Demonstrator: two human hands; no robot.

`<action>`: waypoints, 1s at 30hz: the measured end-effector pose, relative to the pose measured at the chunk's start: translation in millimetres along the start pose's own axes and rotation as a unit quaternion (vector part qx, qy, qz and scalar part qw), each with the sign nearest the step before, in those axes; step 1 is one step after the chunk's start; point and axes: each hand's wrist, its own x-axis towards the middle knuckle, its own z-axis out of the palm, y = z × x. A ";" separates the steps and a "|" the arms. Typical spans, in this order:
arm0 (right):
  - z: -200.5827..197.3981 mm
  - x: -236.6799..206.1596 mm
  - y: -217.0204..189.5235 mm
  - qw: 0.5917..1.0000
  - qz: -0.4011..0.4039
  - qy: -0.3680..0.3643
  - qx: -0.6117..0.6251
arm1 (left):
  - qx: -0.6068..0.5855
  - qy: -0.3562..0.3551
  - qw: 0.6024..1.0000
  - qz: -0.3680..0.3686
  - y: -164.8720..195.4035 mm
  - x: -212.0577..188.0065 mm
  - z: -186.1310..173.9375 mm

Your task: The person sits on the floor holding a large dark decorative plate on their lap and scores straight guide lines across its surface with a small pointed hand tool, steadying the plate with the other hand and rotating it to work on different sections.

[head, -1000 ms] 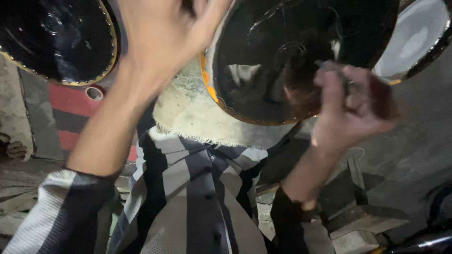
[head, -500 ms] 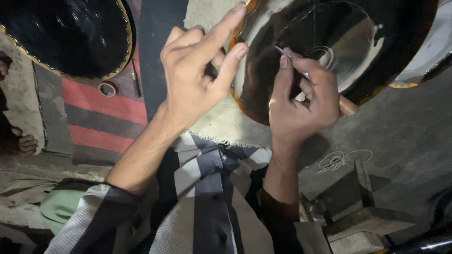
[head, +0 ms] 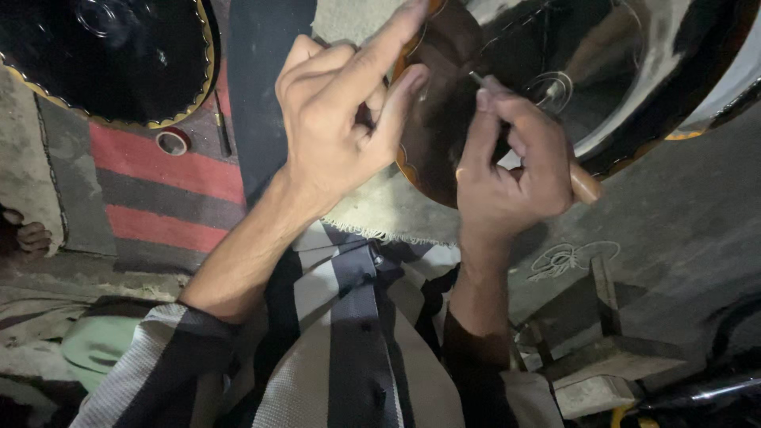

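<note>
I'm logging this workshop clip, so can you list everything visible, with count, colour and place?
Glossy round plate: one, dark with gold rim, top right.
Second plate: one, black, scalloped gold rim, top left.
Engraving tool: one, wooden handle, in right hand.
Tape roll: one, small, on striped mat.
Mat: one, red and grey stripes, left.
Wooden blocks: a few, lower right.
Left hand: on plate rim.
Right hand: gripping tool.

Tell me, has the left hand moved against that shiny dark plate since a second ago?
Yes. The left hand has come down from reaching past the shiny dark plate and now rests its fingertips on the plate's gold rim, beside the right hand holding the wooden-handled tool.
</note>
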 end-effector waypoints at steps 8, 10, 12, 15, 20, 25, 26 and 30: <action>0.4 3.7 0.1 0.998 0.002 -0.012 0.057 | -0.001 0.001 1.000 -0.003 -2.7 -1.2 0.1; -2.9 6.3 2.6 0.999 -0.017 -0.030 0.037 | -0.003 0.000 1.000 -0.005 -3.1 -2.0 -0.1; -8.4 11.0 7.0 0.994 -0.041 -0.073 0.075 | -0.006 0.000 1.000 -0.003 -4.0 -2.2 0.3; -12.0 18.4 13.9 0.987 -0.075 -0.106 0.096 | -0.010 0.000 1.000 -0.003 -5.4 -2.7 0.5; -11.0 24.4 12.3 0.985 -0.082 -0.113 0.099 | -0.011 -0.003 1.000 0.002 -9.7 -3.4 -0.5; -27.6 39.7 14.8 0.963 -0.121 -0.208 0.125 | -0.018 0.009 1.000 0.004 -11.4 -4.2 3.0; -29.3 42.1 15.5 0.960 -0.131 -0.215 0.120 | -0.018 0.011 1.000 0.000 -11.3 -4.3 4.1; -27.7 47.7 14.7 0.954 -0.150 -0.226 0.126 | -0.011 0.005 1.000 -0.005 -11.9 -5.9 3.5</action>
